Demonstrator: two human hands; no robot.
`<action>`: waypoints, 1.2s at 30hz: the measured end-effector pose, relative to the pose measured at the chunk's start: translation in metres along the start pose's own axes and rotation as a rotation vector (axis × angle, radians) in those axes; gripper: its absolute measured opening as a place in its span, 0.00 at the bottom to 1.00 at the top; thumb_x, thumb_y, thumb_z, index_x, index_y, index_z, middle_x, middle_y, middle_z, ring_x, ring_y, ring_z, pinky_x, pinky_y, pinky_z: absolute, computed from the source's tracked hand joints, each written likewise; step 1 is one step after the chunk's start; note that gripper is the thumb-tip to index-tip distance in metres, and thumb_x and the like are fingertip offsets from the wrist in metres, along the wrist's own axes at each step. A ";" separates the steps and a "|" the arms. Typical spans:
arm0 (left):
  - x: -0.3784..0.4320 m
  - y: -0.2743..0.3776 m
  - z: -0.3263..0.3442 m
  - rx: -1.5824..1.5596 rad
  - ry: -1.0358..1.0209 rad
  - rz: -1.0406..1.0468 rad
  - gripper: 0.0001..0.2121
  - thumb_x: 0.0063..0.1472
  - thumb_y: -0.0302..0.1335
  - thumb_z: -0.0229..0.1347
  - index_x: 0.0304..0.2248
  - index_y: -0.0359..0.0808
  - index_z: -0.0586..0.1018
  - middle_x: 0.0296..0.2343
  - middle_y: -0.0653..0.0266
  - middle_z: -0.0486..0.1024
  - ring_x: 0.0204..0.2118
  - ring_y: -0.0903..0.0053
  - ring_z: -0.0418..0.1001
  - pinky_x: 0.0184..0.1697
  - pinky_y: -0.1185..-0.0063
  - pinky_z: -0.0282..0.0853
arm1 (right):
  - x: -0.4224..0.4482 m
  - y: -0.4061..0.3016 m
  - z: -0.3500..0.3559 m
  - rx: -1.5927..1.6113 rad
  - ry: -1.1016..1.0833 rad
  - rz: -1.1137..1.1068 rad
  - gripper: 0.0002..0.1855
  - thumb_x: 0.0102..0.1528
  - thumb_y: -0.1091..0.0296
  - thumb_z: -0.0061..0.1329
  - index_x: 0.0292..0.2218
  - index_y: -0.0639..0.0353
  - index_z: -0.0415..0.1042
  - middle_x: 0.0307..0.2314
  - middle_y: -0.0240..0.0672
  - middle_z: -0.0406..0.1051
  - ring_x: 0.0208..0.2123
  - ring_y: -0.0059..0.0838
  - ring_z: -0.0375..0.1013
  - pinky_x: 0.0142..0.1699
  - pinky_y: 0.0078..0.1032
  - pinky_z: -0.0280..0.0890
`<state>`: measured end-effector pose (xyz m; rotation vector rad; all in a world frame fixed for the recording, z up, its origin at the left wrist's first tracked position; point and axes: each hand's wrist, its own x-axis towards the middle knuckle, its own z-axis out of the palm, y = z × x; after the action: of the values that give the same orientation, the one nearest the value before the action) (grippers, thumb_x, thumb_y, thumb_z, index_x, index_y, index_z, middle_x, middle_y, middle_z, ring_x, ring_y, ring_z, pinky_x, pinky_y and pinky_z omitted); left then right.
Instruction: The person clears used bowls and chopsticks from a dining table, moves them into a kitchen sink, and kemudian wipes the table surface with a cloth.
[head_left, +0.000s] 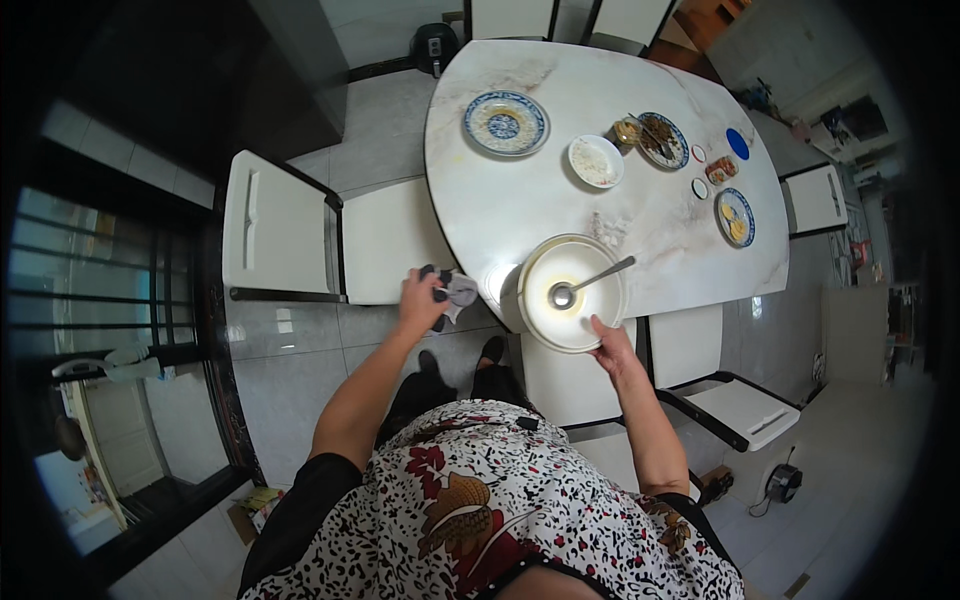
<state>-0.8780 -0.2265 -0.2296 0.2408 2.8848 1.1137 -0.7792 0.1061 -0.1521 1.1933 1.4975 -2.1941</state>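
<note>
My left hand (422, 304) is closed around a crumpled dark and grey cloth (459, 291), just off the near left edge of the marble-patterned table (495, 210). With the thumb over its rim, my right hand (615, 347) grips a large white pot (544, 326) at the table's near edge. Inside the pot lies a metal ladle (562, 296), its handle leaning on the far right rim, with a little yellowish liquid around its bowl. Beyond the pot sits a white bowl of rice (595, 161). A blue-patterned plate (506, 124) with food residue is farther left.
A plate of dark food (664, 141), an open-looking jar (626, 135), another jar (721, 170), several lids and a plate with yellow pieces (736, 217) occupy the table's right side. White chairs (390, 240) surround the table, one at my left, others near my right arm.
</note>
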 end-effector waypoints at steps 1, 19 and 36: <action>-0.016 -0.023 -0.005 -0.082 0.055 -0.092 0.15 0.33 0.28 0.60 0.24 0.37 0.70 0.28 0.55 0.62 0.31 0.59 0.63 0.35 0.70 0.62 | -0.009 0.010 0.012 -0.019 -0.030 -0.014 0.22 0.50 0.69 0.45 0.46 0.61 0.57 0.34 0.42 0.67 0.31 0.34 0.71 0.28 0.29 0.71; -0.438 -0.307 -0.167 -0.979 0.642 -0.960 0.14 0.40 0.18 0.48 0.31 0.35 0.68 0.24 0.66 0.65 0.25 0.79 0.65 0.26 0.82 0.63 | -0.110 0.238 0.373 -0.616 -0.446 0.214 0.23 0.48 0.68 0.49 0.43 0.69 0.57 0.32 0.45 0.66 0.30 0.38 0.71 0.30 0.38 0.70; -0.621 -0.086 -0.157 -0.767 1.271 -1.441 0.06 0.46 0.24 0.57 0.25 0.32 0.73 0.20 0.68 0.68 0.22 0.83 0.63 0.25 0.82 0.60 | -0.225 0.203 0.489 -1.091 -0.986 0.189 0.20 0.47 0.72 0.48 0.41 0.70 0.59 0.31 0.48 0.66 0.27 0.39 0.71 0.25 0.38 0.70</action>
<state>-0.2905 -0.4920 -0.1822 -2.6661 1.5626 1.9022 -0.7566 -0.4600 -0.0534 -0.1144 1.5477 -1.1007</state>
